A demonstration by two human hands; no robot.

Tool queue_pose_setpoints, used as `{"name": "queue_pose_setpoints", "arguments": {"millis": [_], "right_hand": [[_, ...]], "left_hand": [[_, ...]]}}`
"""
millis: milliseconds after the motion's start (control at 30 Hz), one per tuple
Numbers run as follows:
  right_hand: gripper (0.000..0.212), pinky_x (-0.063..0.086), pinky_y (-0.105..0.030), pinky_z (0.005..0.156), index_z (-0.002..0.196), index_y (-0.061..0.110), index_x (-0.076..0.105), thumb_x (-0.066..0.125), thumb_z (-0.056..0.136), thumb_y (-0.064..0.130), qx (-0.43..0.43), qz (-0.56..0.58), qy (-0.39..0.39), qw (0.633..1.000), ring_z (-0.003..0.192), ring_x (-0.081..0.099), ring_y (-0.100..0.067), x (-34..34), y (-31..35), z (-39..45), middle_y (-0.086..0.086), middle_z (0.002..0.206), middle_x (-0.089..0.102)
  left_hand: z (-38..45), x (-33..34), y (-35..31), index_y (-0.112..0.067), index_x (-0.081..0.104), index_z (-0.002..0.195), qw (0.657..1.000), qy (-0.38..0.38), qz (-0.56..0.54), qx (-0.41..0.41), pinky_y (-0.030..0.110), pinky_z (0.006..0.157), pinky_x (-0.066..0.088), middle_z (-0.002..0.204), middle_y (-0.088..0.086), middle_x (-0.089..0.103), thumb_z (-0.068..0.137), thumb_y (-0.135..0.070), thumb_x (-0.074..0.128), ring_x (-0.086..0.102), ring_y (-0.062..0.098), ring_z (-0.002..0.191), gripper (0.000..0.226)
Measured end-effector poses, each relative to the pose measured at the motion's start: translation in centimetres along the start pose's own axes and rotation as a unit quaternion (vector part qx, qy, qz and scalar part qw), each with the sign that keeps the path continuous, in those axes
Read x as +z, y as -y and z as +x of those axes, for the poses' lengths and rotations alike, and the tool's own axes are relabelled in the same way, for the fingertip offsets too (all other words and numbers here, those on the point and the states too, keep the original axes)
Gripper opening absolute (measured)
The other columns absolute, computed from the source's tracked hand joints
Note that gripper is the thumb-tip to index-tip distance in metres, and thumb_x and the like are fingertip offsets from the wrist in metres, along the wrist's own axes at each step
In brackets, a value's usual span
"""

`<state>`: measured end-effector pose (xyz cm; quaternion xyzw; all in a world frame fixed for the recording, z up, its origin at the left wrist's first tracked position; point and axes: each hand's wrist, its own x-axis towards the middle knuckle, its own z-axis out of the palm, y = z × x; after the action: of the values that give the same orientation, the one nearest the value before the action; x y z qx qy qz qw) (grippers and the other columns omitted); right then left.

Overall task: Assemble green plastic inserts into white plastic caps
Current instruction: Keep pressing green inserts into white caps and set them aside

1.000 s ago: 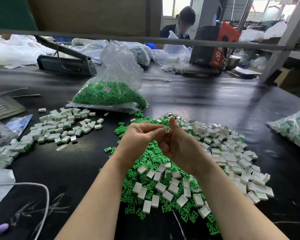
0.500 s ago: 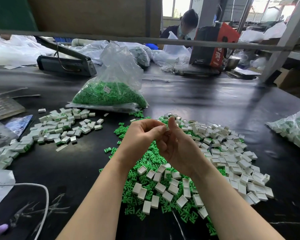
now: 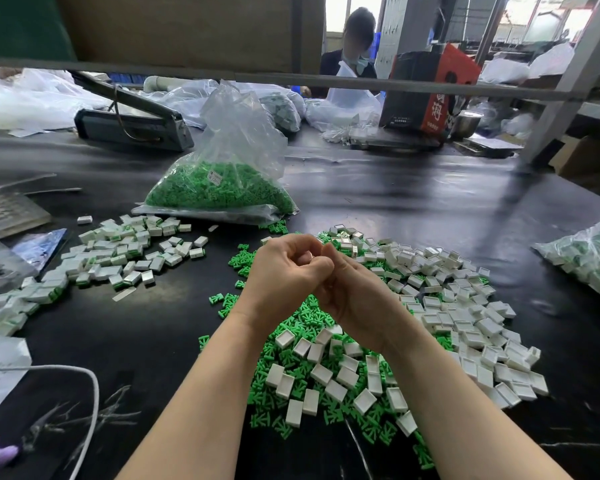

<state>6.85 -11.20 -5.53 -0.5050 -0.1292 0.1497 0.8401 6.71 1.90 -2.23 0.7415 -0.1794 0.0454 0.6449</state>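
My left hand (image 3: 284, 271) and my right hand (image 3: 354, 292) are pressed together above the table, fingers curled inward and knuckles touching. A pale sliver of a white cap (image 3: 311, 255) shows between the fingertips; the rest of what they hold is hidden. Below the hands lies a heap of loose green inserts (image 3: 302, 320) mixed with empty white caps (image 3: 465, 306) that spread to the right. A separate pile of caps with green inside (image 3: 118, 251) lies to the left.
A clear bag of green inserts (image 3: 222, 188) stands behind the hands. Another bag of parts (image 3: 589, 258) lies at the right edge. A heat sealer (image 3: 132, 126), a keyboard (image 3: 0, 213), a white cable (image 3: 90, 393) and a seated person (image 3: 357, 39) are around the black table.
My right thumb, raised before, has folded down. Both hands have closed tighter against each other and stayed over the same spot.
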Motion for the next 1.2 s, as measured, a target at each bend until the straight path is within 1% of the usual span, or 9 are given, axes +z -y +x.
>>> {"name": "queue_pose_setpoints", "arguments": {"millis": [167, 300, 533, 667, 733, 833, 1000, 1100, 1200], "right_hand": [[0.047, 0.045, -0.013, 0.062, 0.101, 0.023, 0.075, 0.082, 0.068, 0.056, -0.019, -0.008, -0.011, 1.0, 0.074, 0.051, -0.007, -0.1, -0.2, 0.0, -0.004, 0.091, 0.051], [0.049, 0.038, -0.018, 0.069, 0.102, 0.025, 0.075, 0.08, 0.068, 0.06, -0.032, -0.034, -0.023, 0.999, 0.087, 0.04, -0.016, 0.1, -0.3, 0.0, -0.012, 0.106, 0.039], [0.051, 0.03, -0.025, 0.072, 0.104, 0.025, 0.074, 0.076, 0.071, 0.063, -0.04, -0.072, -0.028, 0.996, 0.099, 0.03, -0.026, 0.3, -0.1, -0.2, -0.013, 0.114, 0.036], [0.051, 0.028, -0.027, 0.075, 0.105, 0.025, 0.074, 0.076, 0.071, 0.063, -0.045, -0.082, -0.027, 0.995, 0.106, 0.024, -0.027, 0.3, -0.2, -0.3, -0.013, 0.115, 0.036], [0.05, 0.028, -0.026, 0.074, 0.104, 0.026, 0.075, 0.075, 0.071, 0.064, -0.049, -0.092, -0.026, 0.994, 0.101, 0.03, -0.027, 0.4, -0.2, -0.3, -0.013, 0.111, 0.038], [0.046, 0.028, -0.02, 0.058, 0.099, 0.027, 0.075, 0.071, 0.073, 0.065, -0.051, -0.099, -0.031, 0.993, 0.068, 0.034, -0.015, 0.4, -0.3, -0.2, -0.008, 0.08, 0.038], [0.046, 0.028, -0.016, 0.045, 0.075, 0.019, 0.063, 0.044, 0.093, 0.057, -0.043, -0.165, -0.041, 0.984, 0.05, 0.032, -0.007, 0.7, 0.0, -0.4, 0.007, 0.057, 0.041], [0.053, 0.031, -0.016, 0.045, 0.072, 0.018, 0.064, 0.035, 0.098, 0.053, -0.037, -0.273, -0.091, 0.957, 0.046, 0.036, -0.007, 0.6, 0.5, -0.6, 0.005, 0.053, 0.047], [0.039, 0.035, -0.013, 0.047, 0.08, 0.011, 0.063, 0.044, 0.101, 0.038, -0.055, -0.359, -0.156, 0.919, 0.046, 0.043, -0.003, -0.2, 1.2, -0.9, 0.01, 0.054, 0.054]], "left_hand": [[0.1, 0.3, 0.1, 0.005, 0.065, 0.079, 0.999, -0.011, -0.026, -0.017, 0.036, 0.058, 0.031, 0.068, 0.016, 0.045, 0.07, -0.016, 0.056, 0.036, 0.025, 0.063, 0.025], [0.1, 0.3, 0.2, 0.003, 0.065, 0.077, 0.999, -0.015, -0.031, -0.023, 0.038, 0.06, 0.034, 0.07, 0.015, 0.047, 0.069, -0.018, 0.058, 0.039, 0.023, 0.064, 0.024], [0.1, 0.2, 0.4, 0.0, 0.065, 0.073, 1.0, -0.014, -0.016, -0.02, 0.032, 0.059, 0.037, 0.074, 0.013, 0.05, 0.069, -0.02, 0.058, 0.044, 0.017, 0.063, 0.021], [0.2, 0.2, 0.6, 0.002, 0.066, 0.075, 1.0, -0.004, -0.015, -0.013, 0.034, 0.061, 0.039, 0.078, 0.025, 0.052, 0.07, -0.019, 0.058, 0.046, 0.019, 0.066, 0.023], [0.3, 0.2, 0.7, 0.002, 0.066, 0.076, 1.0, -0.002, -0.014, -0.011, 0.035, 0.062, 0.041, 0.078, 0.026, 0.053, 0.07, -0.02, 0.058, 0.048, 0.019, 0.067, 0.024], [0.4, 0.1, 0.8, 0.0, 0.067, 0.077, 1.0, 0.001, -0.024, -0.02, 0.033, 0.06, 0.039, 0.069, 0.015, 0.053, 0.071, -0.02, 0.057, 0.045, 0.019, 0.064, 0.023], [0.3, -0.3, 0.7, -0.018, 0.064, 0.062, 0.997, 0.011, -0.061, -0.049, 0.012, 0.048, 0.038, 0.051, -0.012, 0.053, 0.075, -0.016, 0.054, 0.045, 0.0, 0.047, 0.016], [0.8, -1.1, 1.4, -0.019, 0.068, 0.069, 0.99, -0.037, -0.073, -0.117, 0.018, 0.053, 0.043, 0.064, -0.008, 0.065, 0.084, -0.017, 0.059, 0.056, 0.006, 0.059, 0.017], [1.2, -3.0, 2.1, -0.012, 0.072, 0.086, 0.948, -0.138, -0.181, -0.224, 0.019, 0.051, 0.051, 0.071, 0.001, 0.071, 0.093, -0.016, 0.059, 0.064, 0.009, 0.06, 0.015]]}}
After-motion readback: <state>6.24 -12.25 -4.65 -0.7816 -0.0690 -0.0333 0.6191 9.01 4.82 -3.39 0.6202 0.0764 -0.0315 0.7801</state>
